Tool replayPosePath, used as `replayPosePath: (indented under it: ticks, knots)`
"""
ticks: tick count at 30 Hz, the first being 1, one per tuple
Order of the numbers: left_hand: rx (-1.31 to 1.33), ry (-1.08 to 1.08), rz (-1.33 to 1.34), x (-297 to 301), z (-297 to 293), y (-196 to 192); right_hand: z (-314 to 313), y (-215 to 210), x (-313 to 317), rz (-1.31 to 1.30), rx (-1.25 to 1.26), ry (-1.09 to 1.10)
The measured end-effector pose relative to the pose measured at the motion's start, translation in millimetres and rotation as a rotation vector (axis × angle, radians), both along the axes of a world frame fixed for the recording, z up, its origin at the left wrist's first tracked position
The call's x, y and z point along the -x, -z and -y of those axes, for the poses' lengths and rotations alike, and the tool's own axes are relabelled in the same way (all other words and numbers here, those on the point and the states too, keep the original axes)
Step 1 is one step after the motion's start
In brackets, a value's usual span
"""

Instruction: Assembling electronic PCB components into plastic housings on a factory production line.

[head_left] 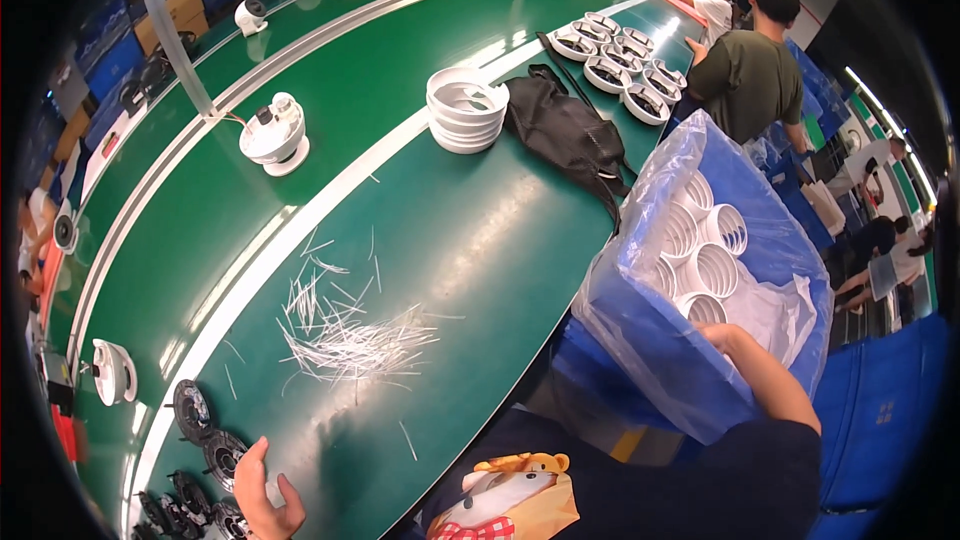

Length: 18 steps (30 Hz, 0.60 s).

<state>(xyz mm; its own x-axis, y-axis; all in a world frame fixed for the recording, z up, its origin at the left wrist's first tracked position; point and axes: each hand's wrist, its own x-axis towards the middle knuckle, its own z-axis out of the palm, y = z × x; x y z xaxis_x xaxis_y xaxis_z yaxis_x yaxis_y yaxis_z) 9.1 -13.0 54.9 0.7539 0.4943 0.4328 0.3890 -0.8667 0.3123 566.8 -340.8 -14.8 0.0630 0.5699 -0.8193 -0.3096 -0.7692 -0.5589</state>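
Your right hand (728,342) reaches into the plastic-lined blue bin (650,365) at the stacks of white rings (713,270), its fingertips at the stack nearest you, though you cannot tell from here how far it is closed or whether it grips anything. Your left hand (268,502) is partly open, thumb apart from the fingers and nothing visible between them, just beside the black round parts (224,458) on the green table (470,310) (loose white strips (350,345) lie scattered farther in).
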Motion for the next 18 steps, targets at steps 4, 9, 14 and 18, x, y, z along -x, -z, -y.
replayPosePath:
  ticks: [4, 9, 14, 18]
  knots:
    - [0.099, -0.076, 0.047, 14, 3, 17, 4, -32, 2, 0.224, -0.095, -0.066]
    - [0.172, -0.095, 0.009, 14, 13, 15, -20, -115, 67, 1.145, -0.104, -0.061]
    - [0.094, -0.024, 0.079, 24, 12, 4, -73, -159, 131, 1.775, -0.429, 0.400]
    - [0.014, -0.035, 0.107, 33, 19, -3, -144, -133, 154, 1.252, -1.103, 0.764]
